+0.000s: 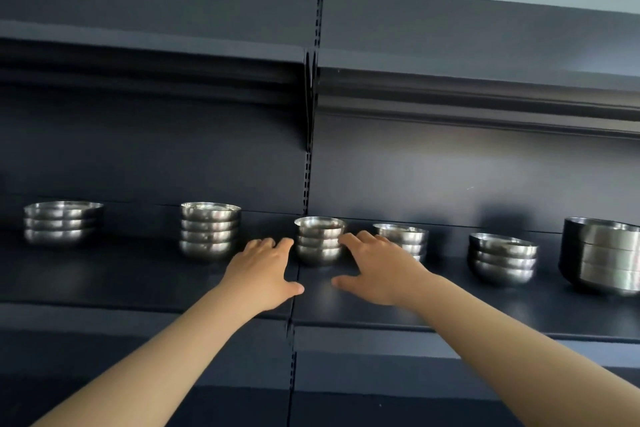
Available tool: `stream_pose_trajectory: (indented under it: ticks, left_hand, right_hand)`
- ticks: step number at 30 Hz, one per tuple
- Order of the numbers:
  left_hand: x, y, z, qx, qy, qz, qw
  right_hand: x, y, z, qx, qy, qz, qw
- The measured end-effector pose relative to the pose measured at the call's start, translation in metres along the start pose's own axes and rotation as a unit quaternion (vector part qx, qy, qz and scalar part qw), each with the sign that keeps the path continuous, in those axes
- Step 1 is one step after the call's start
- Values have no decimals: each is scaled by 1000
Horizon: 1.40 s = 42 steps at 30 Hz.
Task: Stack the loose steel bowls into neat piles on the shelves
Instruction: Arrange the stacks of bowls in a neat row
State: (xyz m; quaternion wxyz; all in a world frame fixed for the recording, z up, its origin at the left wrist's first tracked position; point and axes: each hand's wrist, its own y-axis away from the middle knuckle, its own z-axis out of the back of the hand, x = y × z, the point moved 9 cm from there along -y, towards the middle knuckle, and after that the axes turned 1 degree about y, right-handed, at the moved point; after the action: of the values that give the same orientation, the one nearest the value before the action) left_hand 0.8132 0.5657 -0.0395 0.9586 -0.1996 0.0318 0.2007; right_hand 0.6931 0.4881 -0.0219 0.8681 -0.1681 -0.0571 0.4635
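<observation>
Both arms reach in over the dark navy metal shelf (138,274), left hand (264,270) and right hand (377,270) with grip wide and fingers spread, flanking the small stack of shiny round steel bowls (319,242) at the shelf's middle seam, fingertips just beside it, holding nothing.

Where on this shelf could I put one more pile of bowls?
Widest bare stretch: between the far-left pile and the four-bowl pile. The shelf front strip is bare too. It's crowded mid-shelf, where left hand and right hand flank the middle pile.
</observation>
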Motion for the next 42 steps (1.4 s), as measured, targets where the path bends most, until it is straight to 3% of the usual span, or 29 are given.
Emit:
stream_pose_trajectory:
  ticks: [22, 42]
  left_hand:
    - [-98, 18, -1, -13, -5, -43, 999]
    - [-356, -31, -72, -15, 2, -19, 1000]
  right_hand:
    - [-67, 68, 26, -19, -5, -35, 999]
    - [-316, 153, 35, -8, 2, -10, 1000]
